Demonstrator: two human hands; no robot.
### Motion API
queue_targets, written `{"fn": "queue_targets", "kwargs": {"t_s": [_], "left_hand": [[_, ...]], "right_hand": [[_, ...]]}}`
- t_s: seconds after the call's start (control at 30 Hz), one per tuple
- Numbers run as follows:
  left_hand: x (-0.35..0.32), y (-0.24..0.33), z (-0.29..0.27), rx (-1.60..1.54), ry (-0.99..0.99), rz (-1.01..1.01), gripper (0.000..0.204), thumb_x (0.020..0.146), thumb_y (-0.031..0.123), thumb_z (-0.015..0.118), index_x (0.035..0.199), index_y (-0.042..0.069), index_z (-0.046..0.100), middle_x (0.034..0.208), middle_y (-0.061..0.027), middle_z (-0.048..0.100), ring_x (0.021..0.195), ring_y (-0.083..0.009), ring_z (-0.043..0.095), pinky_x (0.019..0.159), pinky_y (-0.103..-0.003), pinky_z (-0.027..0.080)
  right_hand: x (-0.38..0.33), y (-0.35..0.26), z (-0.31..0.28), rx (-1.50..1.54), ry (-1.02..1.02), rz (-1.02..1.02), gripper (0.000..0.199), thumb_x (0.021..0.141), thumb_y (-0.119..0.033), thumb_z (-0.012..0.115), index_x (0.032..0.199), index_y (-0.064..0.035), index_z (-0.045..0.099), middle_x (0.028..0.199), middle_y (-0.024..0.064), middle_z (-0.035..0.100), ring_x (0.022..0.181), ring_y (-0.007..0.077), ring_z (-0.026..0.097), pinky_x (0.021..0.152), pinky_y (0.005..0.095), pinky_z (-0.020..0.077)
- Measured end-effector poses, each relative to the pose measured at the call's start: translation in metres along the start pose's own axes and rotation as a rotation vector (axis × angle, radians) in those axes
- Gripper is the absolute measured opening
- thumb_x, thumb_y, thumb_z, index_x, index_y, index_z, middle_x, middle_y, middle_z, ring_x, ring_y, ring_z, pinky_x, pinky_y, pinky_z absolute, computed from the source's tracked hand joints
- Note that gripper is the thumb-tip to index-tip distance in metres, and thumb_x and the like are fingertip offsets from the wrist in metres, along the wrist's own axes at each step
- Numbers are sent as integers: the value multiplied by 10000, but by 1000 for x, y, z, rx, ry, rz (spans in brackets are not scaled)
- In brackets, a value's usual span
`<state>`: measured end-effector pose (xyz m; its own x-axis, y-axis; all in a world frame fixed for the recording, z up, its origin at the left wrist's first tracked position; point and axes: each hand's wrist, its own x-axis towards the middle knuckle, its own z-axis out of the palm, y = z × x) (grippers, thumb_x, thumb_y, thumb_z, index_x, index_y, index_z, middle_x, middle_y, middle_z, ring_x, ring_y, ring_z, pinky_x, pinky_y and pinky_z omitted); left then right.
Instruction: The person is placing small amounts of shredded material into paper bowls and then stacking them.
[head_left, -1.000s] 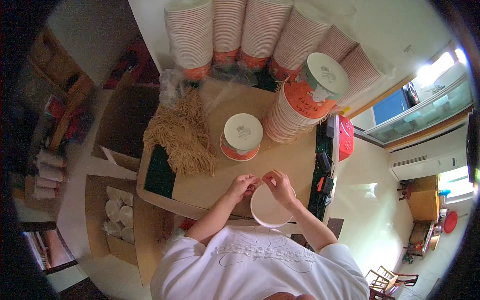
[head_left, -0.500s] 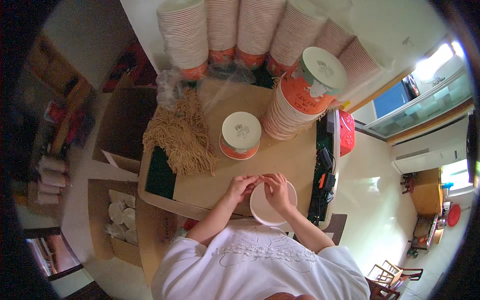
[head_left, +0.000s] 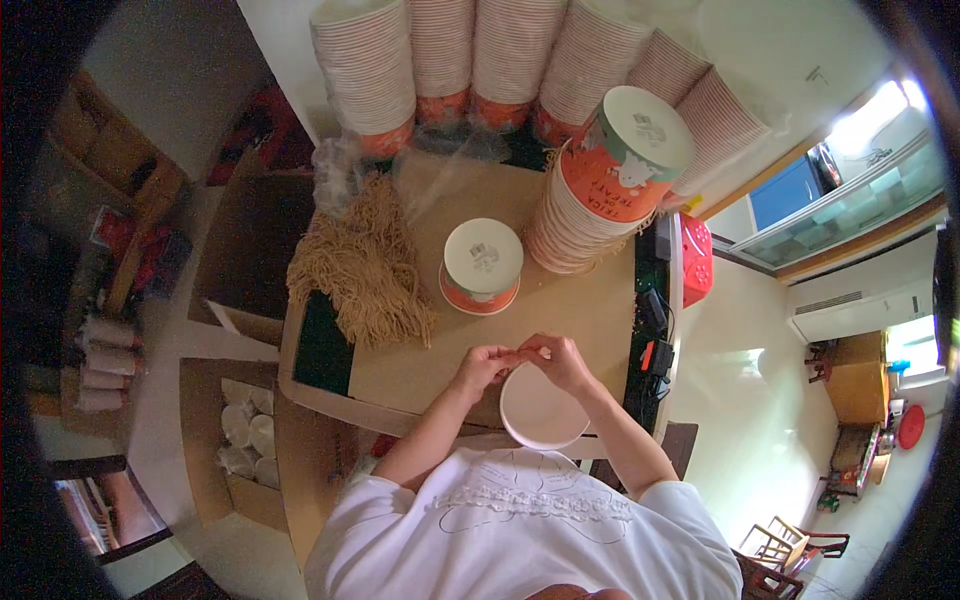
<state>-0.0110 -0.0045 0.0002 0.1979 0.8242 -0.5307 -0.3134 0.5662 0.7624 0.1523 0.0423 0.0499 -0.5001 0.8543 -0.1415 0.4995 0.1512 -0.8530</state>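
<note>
The white cup (head_left: 544, 408) sits at the near edge of the cardboard-covered worktop (head_left: 420, 370), just in front of our body, its open mouth facing up and both our hands meeting at its far rim. To the left of it lies a heap of straw-coloured shredded filling (head_left: 365, 265), well apart from the cup. Our left hand (head_left: 480, 366) has its fingers pinched closed on something small at the rim — too small for us to tell what. Our right hand (head_left: 562, 360) touches the left one's fingertips, its fingers curled closed on the same spot, the palm over the cup's far edge. We judge the work here to be fine fingertip handling at the rim, so we want the cup kept flat against the worktop and both pinches close together. Beyond our hands stands a lidded orange cup (head_left: 482, 266), and to its right a leaning stack of cups (head_left: 590, 205) — near enough that elbows should stay tucked in.
</note>
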Motion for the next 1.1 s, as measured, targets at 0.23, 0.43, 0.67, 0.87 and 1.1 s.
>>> {"fn": "queue_targets", "kwargs": {"t_s": [0.23,0.43,0.67,0.87,1.1], "left_hand": [[-2,-2,2,-96,-28,-21,128,773,151,617,878,78,629,657,50,547,530,-29,460,443,-160,320],[1,-5,1,-43,-22,9,118,781,146,606,874,76,630,662,41,553,536,-34,466,446,-163,327],[0,5,-1,-19,66,29,117,809,139,593,884,64,644,722,15,611,557,-28,483,470,-164,347],[5,-5,-1,168,123,269,117,775,102,635,864,27,641,741,-7,633,626,-48,542,564,-202,449],[9,-6,2,335,156,304,163,731,138,688,853,42,638,734,-16,632,643,-53,549,598,-217,460]], "right_hand": [[-2,2,2,14,27,-14,96,756,-96,616,819,-29,640,754,94,632,702,192,606,660,304,469],[-6,5,1,74,15,-5,80,763,-87,612,813,-31,638,736,88,638,689,172,609,651,302,473],[-4,-1,1,4,34,-3,81,756,-86,614,802,-20,609,730,74,629,676,162,602,627,296,471],[-1,9,6,19,51,-29,70,754,-71,607,802,-20,600,740,77,626,694,161,603,648,299,480],[-1,9,6,40,59,17,80,764,-86,611,807,-20,601,744,72,626,702,152,602,673,299,486]]}}
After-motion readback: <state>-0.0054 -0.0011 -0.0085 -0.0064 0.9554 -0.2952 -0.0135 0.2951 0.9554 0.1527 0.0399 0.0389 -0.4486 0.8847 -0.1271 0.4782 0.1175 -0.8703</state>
